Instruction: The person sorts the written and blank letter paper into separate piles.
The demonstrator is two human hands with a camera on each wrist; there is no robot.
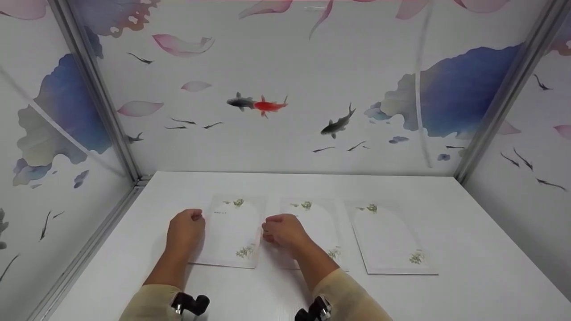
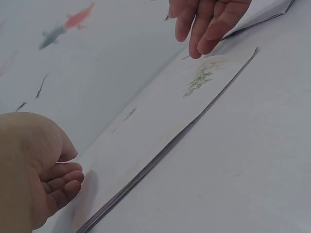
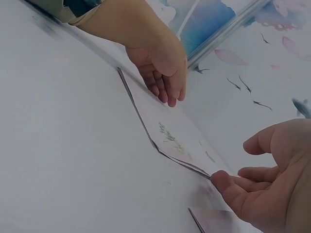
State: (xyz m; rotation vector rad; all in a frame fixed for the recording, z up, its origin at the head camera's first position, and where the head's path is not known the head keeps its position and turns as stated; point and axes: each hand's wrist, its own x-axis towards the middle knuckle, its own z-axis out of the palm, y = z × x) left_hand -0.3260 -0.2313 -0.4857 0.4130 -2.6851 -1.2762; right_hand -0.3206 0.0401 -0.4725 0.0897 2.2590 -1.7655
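Three white notepads with printed green leaf sprigs lie in a row on the table. At the left notepad [image 1: 232, 236], my left hand [image 1: 185, 229] is beside the left edge, its fingers loosely bent. My right hand [image 1: 285, 232] is at that notepad's right edge and covers part of the middle notepad [image 1: 319, 232]. In the right wrist view, a fingertip of the right hand [image 3: 272, 179] appears to touch the edge of the left notepad [image 3: 170, 138]. The left hand [image 2: 48, 170] holds nothing in the left wrist view.
The right notepad [image 1: 388, 240] lies slightly askew beyond the middle one. A white table [image 1: 473, 267] carries all three. White panels printed with fish, petals and blue leaves surround it, joined by metal corner posts [image 1: 96, 93].
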